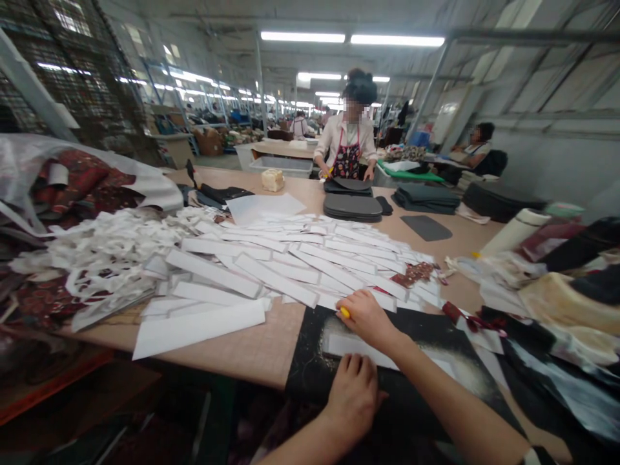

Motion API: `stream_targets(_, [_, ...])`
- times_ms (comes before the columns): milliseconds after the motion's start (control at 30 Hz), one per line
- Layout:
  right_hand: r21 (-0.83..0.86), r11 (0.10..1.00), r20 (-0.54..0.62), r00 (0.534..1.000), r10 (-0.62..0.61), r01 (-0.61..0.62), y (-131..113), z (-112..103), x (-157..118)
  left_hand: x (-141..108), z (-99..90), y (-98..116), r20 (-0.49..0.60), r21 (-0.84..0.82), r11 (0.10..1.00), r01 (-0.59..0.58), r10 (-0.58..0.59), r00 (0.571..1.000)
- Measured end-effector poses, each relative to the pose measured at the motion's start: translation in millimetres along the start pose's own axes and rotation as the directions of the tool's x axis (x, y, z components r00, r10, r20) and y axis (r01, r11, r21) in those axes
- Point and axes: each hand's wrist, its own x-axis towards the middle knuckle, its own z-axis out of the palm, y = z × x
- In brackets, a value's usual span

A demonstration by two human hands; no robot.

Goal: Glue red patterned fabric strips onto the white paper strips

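My right hand [367,318] is closed around a small yellow tool [345,312]; only its rounded yellow end shows, so I cannot tell its kind. It is over the far side of a white strip [338,344] lying on a black mat [310,361]. At the strip's near edge, my left hand [353,391] presses down with curled fingers. Both forearms reach in from below, the right one crossing above the strip's right part. Beyond the mat, many loose white strips [276,278] with greyish edges overlap in a broad pile.
White cut scraps [111,252] and a plastic bag of red patterned fabric [72,174] crowd the left. A wide white sheet [203,332] lies beside the mat. Across the table, a co-worker [351,142] handles dark grey panels [352,206]. Rolls and fabric [557,303] fill the right.
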Motion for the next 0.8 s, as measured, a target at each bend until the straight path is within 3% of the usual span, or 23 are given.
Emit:
stream_targets(200, [-0.053, 0.997, 0.033, 0.998, 0.055, -0.054, -4.6, 3.8, 4.6, 1.3, -0.8, -1.5, -0.029, 0.018, 1.000, -0.013, 0.014, 0.999])
stream_targets(333, [0.133, 0.980, 0.048, 0.988, 0.146, -0.151, 4.1, -0.8, -8.8, 2.3, -0.3, -1.5, -0.071, 0.051, 0.998, -0.030, 0.034, 0.997])
stream_targets(433, [0.198, 0.930, 0.088, 0.951, 0.297, -0.309, 44.6, -18.2, -51.1, 0.7, -2.0, -1.1, -0.090, 0.068, 0.996, -0.051, 0.057, 0.994])
stream_targets(500, [0.150, 0.870, 0.079, 0.883, 0.463, -0.470, 79.3, -37.4, -94.4, 0.4, -5.1, -1.7, -0.111, 0.071, 0.995, -0.072, 0.079, 0.991])
stream_targets(600, [-0.079, 0.731, -0.075, 0.735, 0.674, -0.678, 112.7, -67.1, -159.5, 8.4, -12.0, -2.5, -0.121, 0.060, 0.997, -0.058, 0.065, 0.991])
stream_targets(667, [-0.123, 0.666, -0.200, 0.676, 0.709, -0.735, 114.4, -77.7, -186.8, 22.3, -16.9, 0.8, -0.073, 0.042, 0.999, -0.021, 0.024, 0.997])
stream_targets(733, [-0.004, 0.702, -0.251, 0.680, 0.689, -0.712, 104.5, -77.5, -197.6, 41.8, -19.5, 10.1, -0.001, 0.008, 1.000, -0.030, 0.030, 1.000])
stream_targets(800, [0.122, 0.758, -0.257, 0.718, 0.647, -0.640, 91.6, -70.3, -198.5, 62.8, -17.6, 24.9, 0.075, -0.048, 0.993, -0.109, 0.112, 0.991])
